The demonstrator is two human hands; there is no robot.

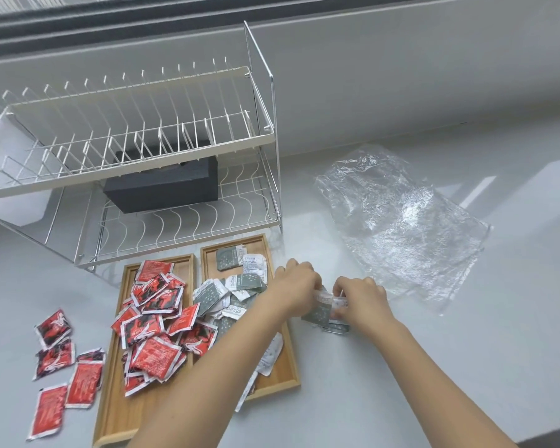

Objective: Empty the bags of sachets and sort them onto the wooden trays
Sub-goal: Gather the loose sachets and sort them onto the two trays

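Two wooden trays lie side by side on the grey counter. The left tray [117, 412] holds a heap of red sachets [157, 318]. The right tray [280, 379] holds grey-green and white sachets [236, 286]. Several more red sachets [65, 367] lie loose on the counter left of the trays. My left hand [296, 284] and my right hand [361, 300] meet just right of the right tray, both closed around a small stack of grey-green sachets [320, 313] resting on the counter. An empty clear plastic bag [401, 224] lies flat to the right.
A white two-tier wire dish rack [143, 137] stands behind the trays, with a dark box [162, 189] on its lower shelf. A grey wall runs along the back of the counter.
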